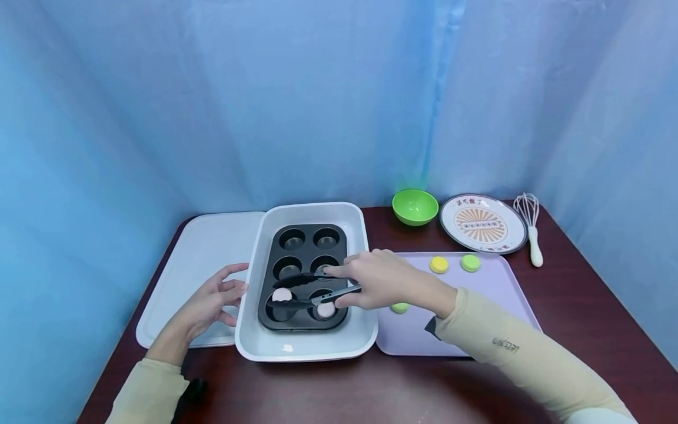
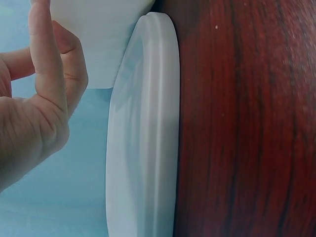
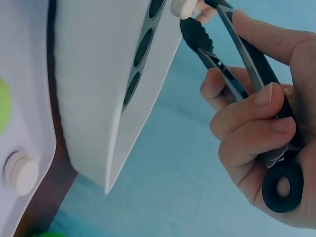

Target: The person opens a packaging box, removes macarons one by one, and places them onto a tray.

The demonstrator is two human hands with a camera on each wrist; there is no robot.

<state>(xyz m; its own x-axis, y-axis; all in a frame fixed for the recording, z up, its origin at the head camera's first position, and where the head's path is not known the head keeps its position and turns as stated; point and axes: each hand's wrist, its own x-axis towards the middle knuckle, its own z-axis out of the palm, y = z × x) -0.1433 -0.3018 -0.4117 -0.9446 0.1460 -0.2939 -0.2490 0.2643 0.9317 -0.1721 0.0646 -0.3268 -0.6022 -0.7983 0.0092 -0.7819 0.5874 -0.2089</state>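
My right hand grips black-and-silver tongs over a dark muffin tin. A pale pink macaron shows between the tong tips, at the near-left cup; whether the tips pinch it, I cannot tell. Another pale macaron lies in the near-right cup. The tin sits inside a deep white basin. Loosely bent, the fingers of my left hand are at the basin's left rim, with fingertips against or very close to it. Part of that hand also appears in the left wrist view.
A lilac tray to the right bears a yellow macaron, green macarons and a pale one. Behind it are a green bowl, a patterned plate and a whisk. A white tray lies left, partly under the basin.
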